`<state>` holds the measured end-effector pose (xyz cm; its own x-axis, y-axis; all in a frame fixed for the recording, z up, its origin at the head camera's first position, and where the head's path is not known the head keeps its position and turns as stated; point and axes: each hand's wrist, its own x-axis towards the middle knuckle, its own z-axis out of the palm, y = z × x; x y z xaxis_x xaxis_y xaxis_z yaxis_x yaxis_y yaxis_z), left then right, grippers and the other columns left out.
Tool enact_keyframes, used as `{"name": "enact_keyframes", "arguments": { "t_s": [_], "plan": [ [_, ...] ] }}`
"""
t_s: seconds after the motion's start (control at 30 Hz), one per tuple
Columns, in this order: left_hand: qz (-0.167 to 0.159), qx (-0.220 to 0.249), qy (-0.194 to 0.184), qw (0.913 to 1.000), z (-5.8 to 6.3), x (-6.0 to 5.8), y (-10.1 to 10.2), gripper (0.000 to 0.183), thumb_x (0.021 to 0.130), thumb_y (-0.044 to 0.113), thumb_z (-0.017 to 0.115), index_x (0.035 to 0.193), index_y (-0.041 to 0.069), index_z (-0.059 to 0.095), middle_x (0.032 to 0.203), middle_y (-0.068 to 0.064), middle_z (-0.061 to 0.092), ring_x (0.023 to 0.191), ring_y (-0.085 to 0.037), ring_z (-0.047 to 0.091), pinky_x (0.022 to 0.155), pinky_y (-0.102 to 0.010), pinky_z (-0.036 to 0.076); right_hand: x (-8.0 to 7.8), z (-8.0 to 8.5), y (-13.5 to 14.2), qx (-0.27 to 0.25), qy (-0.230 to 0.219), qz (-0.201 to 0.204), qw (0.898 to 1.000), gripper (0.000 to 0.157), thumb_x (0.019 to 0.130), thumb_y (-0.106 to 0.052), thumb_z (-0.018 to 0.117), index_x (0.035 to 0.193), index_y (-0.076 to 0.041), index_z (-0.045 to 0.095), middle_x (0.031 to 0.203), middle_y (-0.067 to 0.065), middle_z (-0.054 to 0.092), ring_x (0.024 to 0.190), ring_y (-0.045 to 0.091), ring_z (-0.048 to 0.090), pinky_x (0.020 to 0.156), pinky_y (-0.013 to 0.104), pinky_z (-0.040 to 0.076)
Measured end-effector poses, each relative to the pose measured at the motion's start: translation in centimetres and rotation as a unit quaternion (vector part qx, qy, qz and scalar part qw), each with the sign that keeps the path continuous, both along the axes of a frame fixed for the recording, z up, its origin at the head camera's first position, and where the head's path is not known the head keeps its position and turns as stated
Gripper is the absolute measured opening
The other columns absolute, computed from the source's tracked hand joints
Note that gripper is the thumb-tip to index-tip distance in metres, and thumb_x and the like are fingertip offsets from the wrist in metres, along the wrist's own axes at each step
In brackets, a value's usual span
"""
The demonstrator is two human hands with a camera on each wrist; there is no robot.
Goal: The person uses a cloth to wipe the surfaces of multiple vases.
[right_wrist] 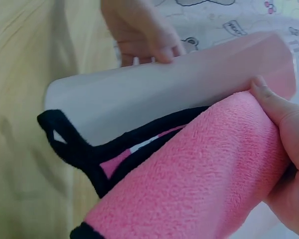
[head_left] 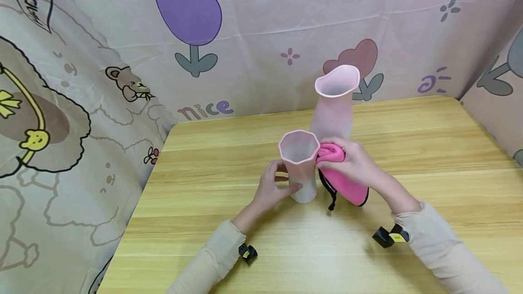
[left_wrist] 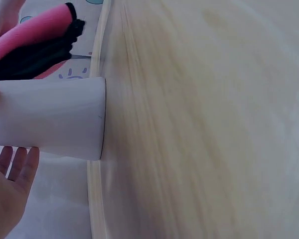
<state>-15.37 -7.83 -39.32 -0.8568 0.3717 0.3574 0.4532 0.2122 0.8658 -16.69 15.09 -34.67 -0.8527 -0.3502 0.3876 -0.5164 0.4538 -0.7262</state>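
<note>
A pink-to-white vase (head_left: pixel 303 176) with a wavy eight-sided rim stands upright on the wooden table. My left hand (head_left: pixel 274 185) grips its side, thumb in front and fingers round the back. In my right hand (head_left: pixel 354 163) is a folded bright pink cloth (head_left: pixel 347 187) with black edging and a black loop, held against the vase's right side near the rim. The fluffy cloth (right_wrist: pixel 189 179) hangs down beside the vase (right_wrist: pixel 139 94) in the right wrist view. The left wrist view shows the vase's white base (left_wrist: pixel 65 117) and the left fingers beneath it.
A taller pink vase (head_left: pixel 334 112) with a flared, curved rim stands just behind the right hand. The wooden table (head_left: pixel 212 162) meets a printed fabric backdrop (head_left: pixel 261 35) at its back edge. Small black cameras (head_left: pixel 247 253) sit on both wrists.
</note>
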Motion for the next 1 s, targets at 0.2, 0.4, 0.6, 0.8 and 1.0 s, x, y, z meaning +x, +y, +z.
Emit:
{"name": "enact_keyframes", "arguments": {
  "t_s": [0.2,0.4,0.6,0.8,1.0],
  "plan": [
    [-0.001,-0.001,-0.005,1.0,0.1,0.0,0.1,0.049,0.07,0.0,0.074,0.111,-0.008,0.046,0.103,-0.022,0.052,0.094,-0.033,0.053,0.077,-0.05,0.051,0.4,1.0,0.2,-0.035,0.011,-0.025,0.999,0.041,0.072,-0.011,0.077,0.109,-0.005,0.061,0.099,0.007,0.066,0.088,0.002,0.058,0.076,0.014,0.047],
    [0.001,-0.003,-0.008,1.0,-0.1,-0.1,0.1,0.049,0.07,0.0,0.074,0.111,-0.007,0.047,0.104,-0.022,0.052,0.095,-0.033,0.053,0.078,-0.048,0.051,0.8,1.7,0.1,-0.087,0.013,-0.043,0.995,0.044,0.069,-0.005,0.077,0.11,-0.004,0.061,0.098,0.008,0.065,0.087,-0.001,0.057,0.075,0.012,0.047],
    [0.016,0.002,0.004,0.9999,-2.1,-0.8,0.2,0.053,0.069,0.001,0.075,0.113,-0.002,0.047,0.105,-0.017,0.052,0.094,-0.028,0.053,0.077,-0.043,0.053,1.0,2.0,-0.1,-0.136,-0.001,-0.056,0.989,0.045,0.068,-0.003,0.078,0.11,-0.004,0.061,0.095,-0.007,0.064,0.087,0.002,0.058,0.073,0.014,0.049],
    [0.087,-0.02,0.04,0.9953,-3.0,-0.3,1.0,0.069,0.067,0.015,0.078,0.123,0.004,0.039,0.111,-0.01,0.052,0.097,-0.022,0.053,0.077,-0.036,0.053,1.2,1.9,0.3,-0.154,-0.005,-0.063,0.986,0.045,0.068,-0.001,0.077,0.11,-0.002,0.061,0.093,-0.016,0.063,0.087,0.002,0.059,0.072,0.014,0.05],
    [0.224,-0.083,0.051,0.9697,-2.1,1.1,3.1,0.085,0.058,0.042,0.082,0.122,0.009,0.037,0.112,-0.004,0.046,0.099,-0.023,0.048,0.08,-0.032,0.046,1.5,1.3,1.6,-0.135,-0.027,-0.088,0.987,0.044,0.071,-0.005,0.076,0.112,-0.005,0.06,0.092,-0.017,0.063,0.087,0.001,0.059,0.07,0.014,0.05]
  ]
}}
